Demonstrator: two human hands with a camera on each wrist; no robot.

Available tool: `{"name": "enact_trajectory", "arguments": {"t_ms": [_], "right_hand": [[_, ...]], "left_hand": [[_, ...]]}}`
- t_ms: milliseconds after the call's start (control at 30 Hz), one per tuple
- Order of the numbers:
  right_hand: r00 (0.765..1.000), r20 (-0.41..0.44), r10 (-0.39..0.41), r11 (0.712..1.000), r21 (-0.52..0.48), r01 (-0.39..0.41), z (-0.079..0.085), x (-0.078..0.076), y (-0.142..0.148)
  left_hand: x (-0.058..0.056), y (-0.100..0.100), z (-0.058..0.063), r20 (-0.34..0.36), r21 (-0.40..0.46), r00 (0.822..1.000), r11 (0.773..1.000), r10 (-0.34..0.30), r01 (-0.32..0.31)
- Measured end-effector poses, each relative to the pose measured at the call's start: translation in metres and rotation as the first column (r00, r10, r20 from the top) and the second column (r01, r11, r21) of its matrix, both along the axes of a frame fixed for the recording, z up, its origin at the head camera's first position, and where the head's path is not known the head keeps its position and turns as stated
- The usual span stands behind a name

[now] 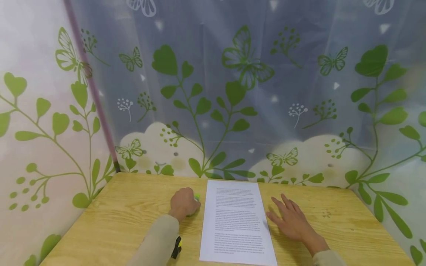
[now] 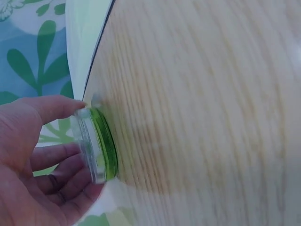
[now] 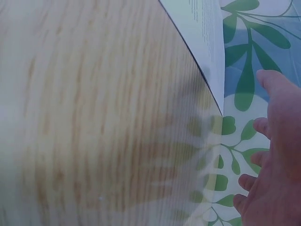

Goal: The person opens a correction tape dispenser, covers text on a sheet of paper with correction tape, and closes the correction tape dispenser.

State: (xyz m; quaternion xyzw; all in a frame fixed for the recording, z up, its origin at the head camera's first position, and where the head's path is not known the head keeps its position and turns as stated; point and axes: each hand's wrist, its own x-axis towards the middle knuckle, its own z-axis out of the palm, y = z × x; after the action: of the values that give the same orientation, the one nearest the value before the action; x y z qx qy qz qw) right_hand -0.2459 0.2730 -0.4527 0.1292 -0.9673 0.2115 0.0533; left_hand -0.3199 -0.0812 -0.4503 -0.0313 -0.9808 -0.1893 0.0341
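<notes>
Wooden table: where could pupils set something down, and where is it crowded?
The wooden table has bare wood from its left edge to the left hand, and beyond the right hand toward the right edge. It's crowded just left of the printed sheet, where the left hand holds a green object near a black and yellow item.

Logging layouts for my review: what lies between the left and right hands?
A printed white sheet lies on the table between the left hand and right hand, seen in the head view.
</notes>
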Motion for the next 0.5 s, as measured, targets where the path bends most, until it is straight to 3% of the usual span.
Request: {"name": "enact_trajectory", "arguments": {"t_ms": [500], "right_hand": [[1.0,0.005,-0.008,1.0,-0.009,0.008,0.0,-0.001,0.001]], "left_hand": [[-0.006,-0.017,0.026,-0.028,0.121,1.0,0.993,0.01,-0.006]]}}
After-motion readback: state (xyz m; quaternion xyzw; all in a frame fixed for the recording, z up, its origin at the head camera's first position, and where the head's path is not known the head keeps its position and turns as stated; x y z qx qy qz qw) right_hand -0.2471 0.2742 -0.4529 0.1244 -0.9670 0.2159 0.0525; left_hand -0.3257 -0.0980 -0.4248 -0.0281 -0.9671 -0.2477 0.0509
